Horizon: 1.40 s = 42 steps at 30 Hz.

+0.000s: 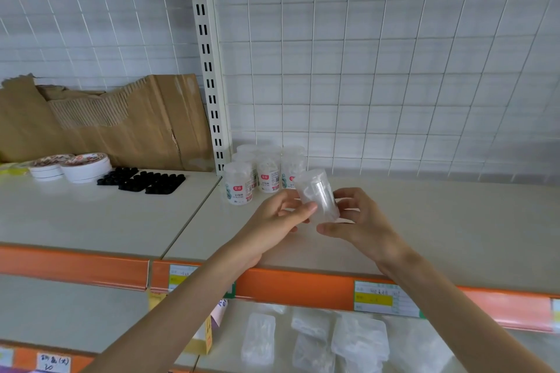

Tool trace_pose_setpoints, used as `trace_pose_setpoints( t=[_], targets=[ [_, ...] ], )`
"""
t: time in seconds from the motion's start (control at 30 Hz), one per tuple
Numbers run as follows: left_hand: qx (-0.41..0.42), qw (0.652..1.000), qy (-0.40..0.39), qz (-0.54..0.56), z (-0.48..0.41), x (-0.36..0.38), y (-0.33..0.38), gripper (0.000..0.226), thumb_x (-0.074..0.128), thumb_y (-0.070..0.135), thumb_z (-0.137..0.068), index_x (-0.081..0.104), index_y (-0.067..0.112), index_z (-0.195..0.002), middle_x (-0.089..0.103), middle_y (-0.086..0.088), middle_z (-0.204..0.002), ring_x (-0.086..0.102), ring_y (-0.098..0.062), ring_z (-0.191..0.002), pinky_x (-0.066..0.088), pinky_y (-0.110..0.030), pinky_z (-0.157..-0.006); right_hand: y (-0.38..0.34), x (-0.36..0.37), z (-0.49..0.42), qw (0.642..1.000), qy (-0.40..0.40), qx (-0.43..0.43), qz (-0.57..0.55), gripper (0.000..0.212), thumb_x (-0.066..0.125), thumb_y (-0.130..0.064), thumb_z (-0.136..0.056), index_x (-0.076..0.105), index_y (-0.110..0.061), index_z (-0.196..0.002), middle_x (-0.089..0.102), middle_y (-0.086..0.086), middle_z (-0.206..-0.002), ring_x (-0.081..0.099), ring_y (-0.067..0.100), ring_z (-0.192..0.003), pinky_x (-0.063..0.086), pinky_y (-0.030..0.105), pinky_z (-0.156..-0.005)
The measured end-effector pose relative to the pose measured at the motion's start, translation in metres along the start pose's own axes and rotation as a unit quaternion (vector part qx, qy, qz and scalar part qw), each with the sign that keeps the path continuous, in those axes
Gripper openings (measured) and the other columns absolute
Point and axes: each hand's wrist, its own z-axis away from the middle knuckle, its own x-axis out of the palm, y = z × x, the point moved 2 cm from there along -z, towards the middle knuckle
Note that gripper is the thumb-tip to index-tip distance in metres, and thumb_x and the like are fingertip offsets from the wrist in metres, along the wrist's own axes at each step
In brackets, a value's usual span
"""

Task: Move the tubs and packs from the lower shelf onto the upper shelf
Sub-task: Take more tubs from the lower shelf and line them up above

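Holding a clear plastic tub (316, 197) at the centre of the frame, the left hand (281, 218) pinches its near side with thumb and fingers. The right hand (357, 221) curls round its far side and lower end. The tub is tilted, cap end up and away, over the cream upper shelf (424, 221). It sits just right of and in front of a cluster of labelled tubs (263, 172) standing upright beside the slotted upright (209, 76).

At lower centre, clear flat packs (315, 339) lie on the lower shelf (75, 312), below the orange price strip (288, 285). At left on the upper level are torn cardboard (121, 121), black trays (151, 182) and round white boxes (85, 166).
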Motion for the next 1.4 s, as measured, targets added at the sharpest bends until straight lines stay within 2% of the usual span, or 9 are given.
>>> trace_pose_setpoints(
  t=[0.13,0.27,0.37,0.63,0.73,0.93,1.1,1.27,1.4],
  targets=[
    [-0.003,1.0,0.005,0.007,-0.001,-0.001,-0.003,0.02,0.061,0.027,-0.095,0.064,0.012,-0.11,0.071,0.001,-0.104,0.067,-0.005,-0.091,0.052,-0.021,-0.079,0.0,0.001,0.001,1.0,-0.026,-0.003,0.007,0.058,0.087,-0.009,-0.067,0.054,-0.022,-0.113,0.065,-0.005,-0.108,0.064,0.008,-0.101,0.051,0.023,-0.081],
    [-0.012,0.998,0.051,0.045,-0.003,-0.004,-0.005,0.031,0.061,0.028,-0.095,0.057,0.016,-0.124,0.071,0.006,-0.103,0.066,-0.006,-0.095,0.054,-0.022,-0.081,0.0,0.001,0.0,0.998,-0.051,-0.001,-0.047,0.039,0.073,-0.004,-0.083,0.056,-0.018,-0.115,0.069,0.002,-0.112,0.066,0.013,-0.101,0.049,0.021,-0.082],
    [-0.018,0.995,0.061,0.073,-0.004,-0.005,-0.004,0.03,0.06,0.026,-0.096,0.057,0.015,-0.123,0.074,0.012,-0.093,0.068,-0.004,-0.09,0.056,-0.025,-0.082,0.002,0.0,-0.001,0.997,-0.052,-0.02,-0.052,0.033,0.068,0.001,-0.086,0.058,-0.017,-0.113,0.071,0.005,-0.109,0.066,0.017,-0.102,0.048,0.024,-0.084],
    [-0.015,0.995,0.054,0.086,-0.003,-0.005,-0.002,0.03,0.056,0.023,-0.099,0.057,0.011,-0.127,0.072,-0.001,-0.11,0.069,-0.014,-0.102,0.056,-0.031,-0.086,-0.002,-0.001,0.001,0.996,-0.058,-0.024,-0.065,0.031,0.071,-0.017,-0.087,0.057,-0.02,-0.115,0.07,-0.002,-0.112,0.066,0.006,-0.096,0.048,0.024,-0.08],
    [-0.012,0.996,0.045,0.073,-0.002,-0.004,-0.001,0.032,0.056,0.023,-0.099,0.057,0.014,-0.129,0.073,0.002,-0.11,0.067,-0.017,-0.105,0.057,-0.032,-0.087,-0.001,-0.001,0.001,0.996,-0.054,-0.022,-0.061,0.034,0.072,-0.014,-0.087,0.057,-0.018,-0.117,0.069,0.0,-0.113,0.066,0.007,-0.093,0.048,0.021,-0.075],
    [-0.008,0.999,0.011,0.032,0.001,-0.002,0.003,0.034,0.063,0.037,-0.092,0.057,0.03,-0.125,0.071,0.015,-0.109,0.066,0.001,-0.099,0.055,-0.025,-0.086,-0.004,0.001,0.003,0.996,-0.062,-0.055,-0.014,0.034,0.076,-0.014,-0.083,0.066,-0.031,-0.11,0.075,-0.009,-0.099,0.069,0.008,-0.095,0.052,0.018,-0.082],
    [-0.001,0.999,0.032,0.012,0.002,-0.003,0.005,0.045,0.067,0.052,-0.078,0.065,0.031,-0.117,0.071,0.019,-0.106,0.064,-0.001,-0.099,0.052,-0.026,-0.087,-0.003,0.0,0.004,0.998,-0.047,-0.046,-0.013,0.041,0.082,-0.015,-0.076,0.068,-0.022,-0.114,0.075,-0.007,-0.098,0.068,0.006,-0.095,0.052,0.018,-0.081],
    [0.009,0.998,0.058,0.031,0.0,-0.007,-0.001,0.035,0.073,0.033,-0.084,0.067,0.022,-0.117,0.073,0.006,-0.107,0.067,-0.009,-0.098,0.052,-0.025,-0.08,-0.002,0.002,0.004,0.996,-0.076,-0.018,-0.038,0.049,0.08,-0.007,-0.078,0.058,-0.021,-0.119,0.075,-0.003,-0.102,0.071,0.009,-0.093,0.053,0.017,-0.075],
    [-0.001,0.993,0.084,0.08,0.0,-0.01,-0.004,0.041,0.072,0.028,-0.086,0.059,0.017,-0.123,0.074,0.004,-0.107,0.068,-0.006,-0.098,0.054,-0.024,-0.081,-0.004,0.001,0.005,0.994,-0.082,-0.024,-0.062,0.038,0.071,-0.01,-0.087,0.055,-0.022,-0.12,0.075,-0.002,-0.104,0.07,0.008,-0.096,0.053,0.016,-0.077]
  ],
)
